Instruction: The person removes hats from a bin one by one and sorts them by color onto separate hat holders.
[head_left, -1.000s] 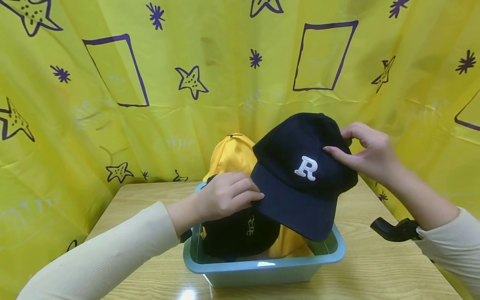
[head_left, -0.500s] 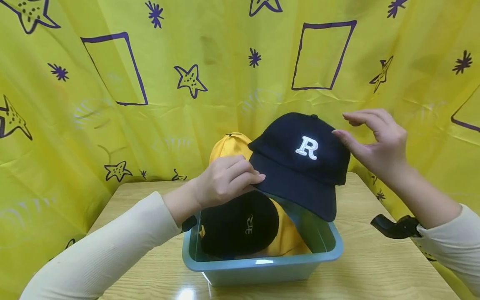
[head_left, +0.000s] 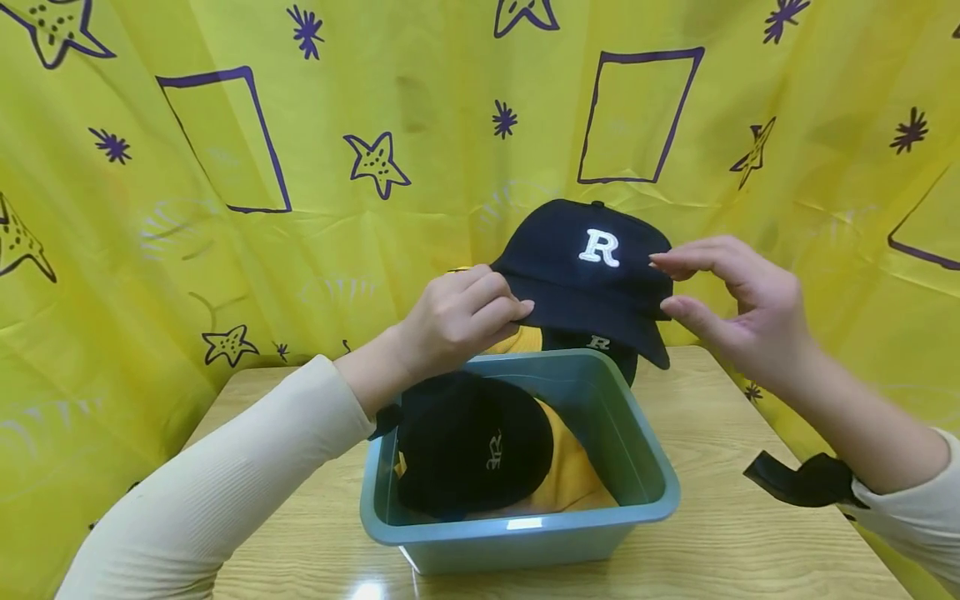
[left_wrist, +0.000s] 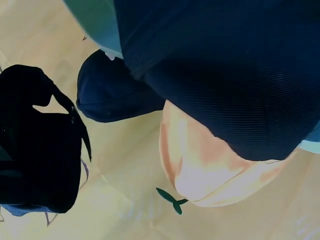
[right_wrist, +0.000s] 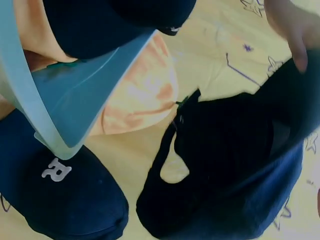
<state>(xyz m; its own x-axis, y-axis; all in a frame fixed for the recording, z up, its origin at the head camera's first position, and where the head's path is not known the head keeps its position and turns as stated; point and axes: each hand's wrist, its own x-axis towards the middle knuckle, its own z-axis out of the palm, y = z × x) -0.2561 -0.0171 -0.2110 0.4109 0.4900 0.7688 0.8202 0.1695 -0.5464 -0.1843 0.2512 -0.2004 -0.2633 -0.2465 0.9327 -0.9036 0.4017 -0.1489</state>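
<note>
My left hand (head_left: 465, 317) pinches the brim of a navy baseball cap (head_left: 585, 275) with a white R, holding it up above the far side of a blue-green plastic basin (head_left: 517, 530). My right hand (head_left: 757, 308) is beside the crown, thumb and fingers spread apart; whether its fingertips touch the cloth I cannot tell. The held cap's strap and back opening show in the right wrist view, with part of the left hand (right_wrist: 295, 35) at its brim. Inside the basin lie a black cap (head_left: 465, 446) with a small emblem and a yellow cap (head_left: 581, 475).
Behind the basin are another dark cap (right_wrist: 65, 195) with a white R and a yellow cap (right_wrist: 140, 90), partly hidden in the head view. The wooden table (head_left: 720, 467) carries all this. A yellow patterned curtain (head_left: 427, 92) hangs close behind and at the sides.
The right hand has let go of the crown and come off it, fingers spread. The left hand has raised the cap and moved it away from me, uncovering the basin and another cap behind it.
</note>
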